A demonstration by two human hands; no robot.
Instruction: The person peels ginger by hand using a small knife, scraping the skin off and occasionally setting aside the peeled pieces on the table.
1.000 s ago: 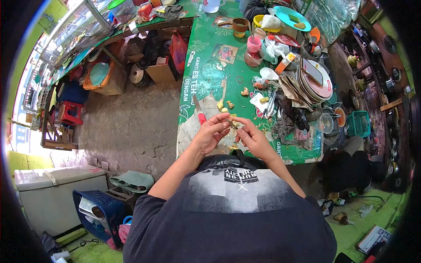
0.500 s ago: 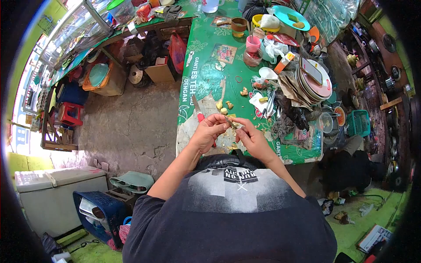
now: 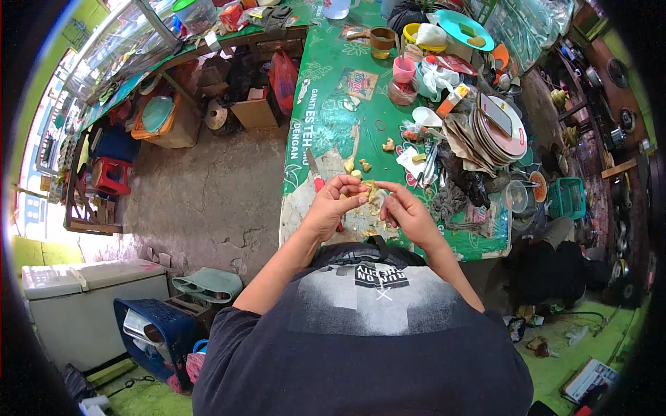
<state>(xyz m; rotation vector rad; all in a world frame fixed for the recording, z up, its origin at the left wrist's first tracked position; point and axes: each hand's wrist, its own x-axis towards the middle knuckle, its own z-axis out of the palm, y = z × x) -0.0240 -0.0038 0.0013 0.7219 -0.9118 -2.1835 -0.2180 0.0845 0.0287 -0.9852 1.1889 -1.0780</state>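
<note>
Above the near edge of the green table (image 3: 326, 111), my left hand (image 3: 333, 208) is closed in a pinch; what it holds is too small to make out. My right hand (image 3: 408, 213) is just to its right, its index finger stretched toward the left fingertips and its other fingers curled, with anything in it hidden. Pale ginger-like pieces (image 3: 349, 164) lie just beyond my hands, and another piece (image 3: 388, 144) lies farther off to the right. A knife with a red handle (image 3: 318, 183) rests left of them, partly hidden by my left hand. Small scraps lie beneath my hands.
At the right stand stacked plates with a phone (image 3: 494, 115) on top, beside cutlery (image 3: 430, 165) and a dark cloth (image 3: 449, 202). A pink cup (image 3: 404, 69) and a brown mug (image 3: 381, 40) stand farther back. A red stool (image 3: 111, 176) is on the floor at left.
My right hand has shifted slightly right and away from my left fingertips. The thin dark item seen between the hands earlier no longer shows clearly.
</note>
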